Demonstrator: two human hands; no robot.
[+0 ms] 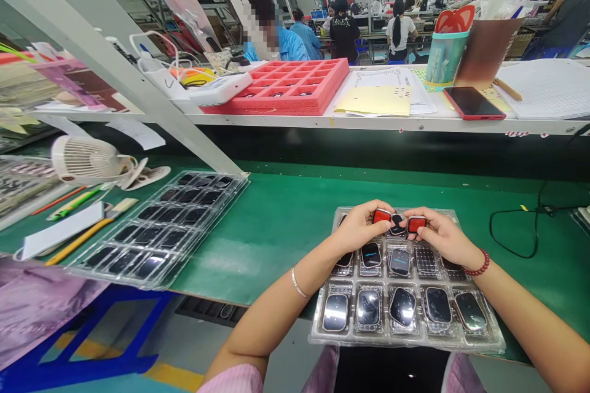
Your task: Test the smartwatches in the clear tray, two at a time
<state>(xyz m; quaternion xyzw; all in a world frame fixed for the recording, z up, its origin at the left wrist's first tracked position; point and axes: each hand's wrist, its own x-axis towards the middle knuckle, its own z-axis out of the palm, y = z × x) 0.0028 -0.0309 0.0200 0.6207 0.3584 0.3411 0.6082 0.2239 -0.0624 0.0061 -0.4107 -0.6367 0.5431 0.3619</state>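
Two hands meet over the far edge of the tray [405, 334] of watches on the green mat [276, 221]. Left hand [362, 228] is curled, fingers pinched on a red case [381, 216]; right hand [440, 236] is curled too, gripping another red case [416, 224]. A dark watch [396, 225] sits between them, touching both. Off left lie a second tray [157, 230] and a fan [87, 159].
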